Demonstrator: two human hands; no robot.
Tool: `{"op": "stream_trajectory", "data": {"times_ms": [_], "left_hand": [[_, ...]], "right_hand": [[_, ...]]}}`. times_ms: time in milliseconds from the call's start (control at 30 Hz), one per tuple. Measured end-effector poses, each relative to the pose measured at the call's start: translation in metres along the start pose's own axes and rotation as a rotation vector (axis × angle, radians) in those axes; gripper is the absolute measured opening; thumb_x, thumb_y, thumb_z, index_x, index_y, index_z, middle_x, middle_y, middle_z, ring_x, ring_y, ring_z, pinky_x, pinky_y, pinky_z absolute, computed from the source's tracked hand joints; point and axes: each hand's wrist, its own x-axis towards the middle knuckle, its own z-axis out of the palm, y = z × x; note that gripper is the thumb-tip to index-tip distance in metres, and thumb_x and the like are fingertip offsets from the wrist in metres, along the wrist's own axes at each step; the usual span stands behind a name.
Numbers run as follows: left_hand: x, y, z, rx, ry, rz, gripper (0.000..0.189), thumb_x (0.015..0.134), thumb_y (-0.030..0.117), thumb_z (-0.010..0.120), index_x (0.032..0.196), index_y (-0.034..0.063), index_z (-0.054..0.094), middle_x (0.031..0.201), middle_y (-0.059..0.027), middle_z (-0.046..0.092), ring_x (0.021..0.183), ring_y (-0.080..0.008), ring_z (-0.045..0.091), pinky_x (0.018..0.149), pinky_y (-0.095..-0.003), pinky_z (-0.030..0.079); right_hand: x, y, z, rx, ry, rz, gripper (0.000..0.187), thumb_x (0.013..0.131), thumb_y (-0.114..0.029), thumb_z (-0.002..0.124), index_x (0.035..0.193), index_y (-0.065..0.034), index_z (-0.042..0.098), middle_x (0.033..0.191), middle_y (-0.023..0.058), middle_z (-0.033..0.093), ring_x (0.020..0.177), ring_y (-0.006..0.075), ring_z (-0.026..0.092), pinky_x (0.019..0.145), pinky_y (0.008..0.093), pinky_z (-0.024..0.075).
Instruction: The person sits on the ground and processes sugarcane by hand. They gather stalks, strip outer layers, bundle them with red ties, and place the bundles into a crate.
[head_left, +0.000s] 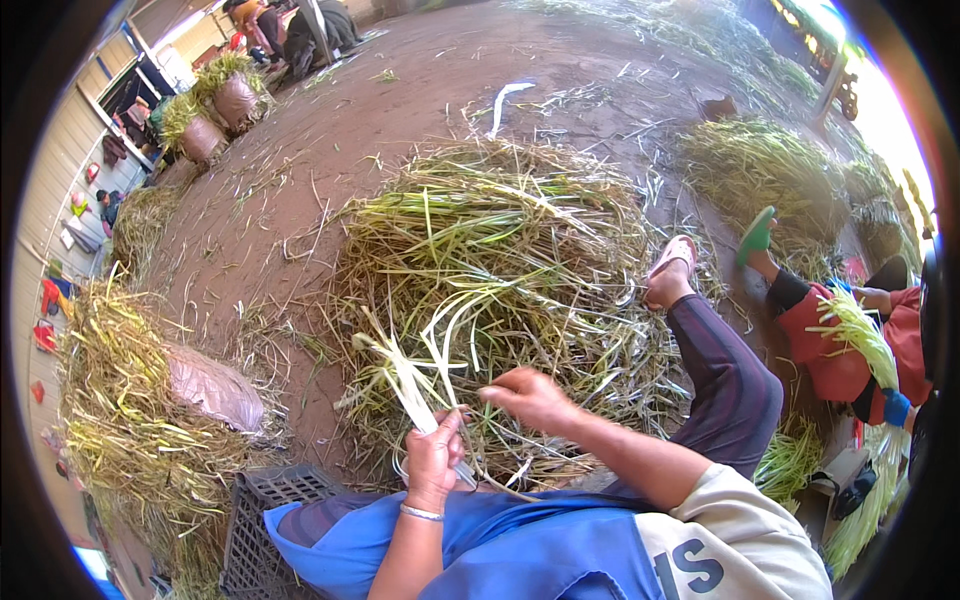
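Observation:
My left hand (435, 457) is closed around a bundle of pale plant stalks (405, 386), whose white ends point up and to the left. Long green leaves arch from the bundle over a large heap of green and dry leaves (510, 225) on the ground before me. Just to the right of the bundle is my right hand (529, 397), slightly blurred, with its fingers bent; whether it pinches a thin leaf does not show. A blue apron (525, 540) covers my lap, below both hands.
A black plastic crate (281, 484) stands at my left, beside stacked leaves and a filled plastic sack (214, 386). On the right a co-worker in blue gloves holds a pale green stalk bundle (862, 330). More sacks (236, 97) and other people are at the upper left.

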Motion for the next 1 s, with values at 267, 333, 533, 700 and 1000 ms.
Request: {"op": "stream_trajectory", "data": {"times_ms": [267,333,533,700,1000], "left_hand": [[0.008,-0.019,-0.008,-0.053,0.147,-0.054,0.009,0.09,0.009,0.066,0.093,0.0012,0.061,0.075,-0.0065,0.064,0.046,-0.0049,0.042,0.036,-0.0201,0.029],[0.014,-0.023,-0.019,0.036,0.131,-0.079,0.008,0.09,0.007,0.065,0.091,0.0008,0.061,0.076,-0.008,0.065,0.046,-0.005,0.043,0.036,-0.0198,0.03],[0.041,-0.043,-0.048,0.864,0.178,-0.089,0.015,0.083,0.014,0.07,0.083,-0.0008,0.069,0.077,-0.0163,0.07,0.055,-0.0229,0.061,0.048,-0.0359,0.046],[0.042,-0.05,-0.051,1.461,0.246,0.002,0.03,0.081,0.023,0.067,0.093,-0.0047,0.072,0.088,-0.0289,0.067,0.091,-0.0428,0.067,0.082,-0.0478,0.052],[-0.002,-0.053,0.001,0.092,-0.094,-0.089,0.039,0.095,0.019,0.059,0.119,-0.0109,0.055,0.108,-0.0242,0.066,0.09,-0.0298,0.069,0.077,-0.041,0.058]], "right_hand": [[0.017,-0.043,0.016,0.793,0.334,0.178,0.029,0.1,-0.024,0.053,0.083,-0.0041,0.065,0.081,0.0053,0.068,0.081,0.0126,0.06,0.076,0.029,0.0478],[0.022,-0.053,-0.031,0.931,0.458,0.032,0.038,0.101,-0.036,0.05,0.082,-0.0046,0.061,0.079,0.0093,0.068,0.072,0.018,0.065,0.07,0.0327,0.0518],[0.014,-0.124,-0.203,1.127,0.768,-0.415,0.03,0.105,-0.025,0.043,0.091,-0.0015,0.056,0.084,0.0141,0.064,0.054,0.0141,0.053,0.053,0.0303,0.0458],[-0.008,-0.177,-0.261,1.113,0.715,-0.68,0.027,0.103,-0.022,0.049,0.088,-0.0006,0.057,0.076,0.0084,0.057,0.051,0.008,0.038,0.05,0.0253,0.0351],[0.063,-0.081,-0.013,1.031,0.152,0.218,0.027,0.103,-0.026,0.046,0.085,-0.0075,0.053,0.069,0.0055,0.06,0.041,0.0073,0.037,0.034,0.024,0.0273]]}}
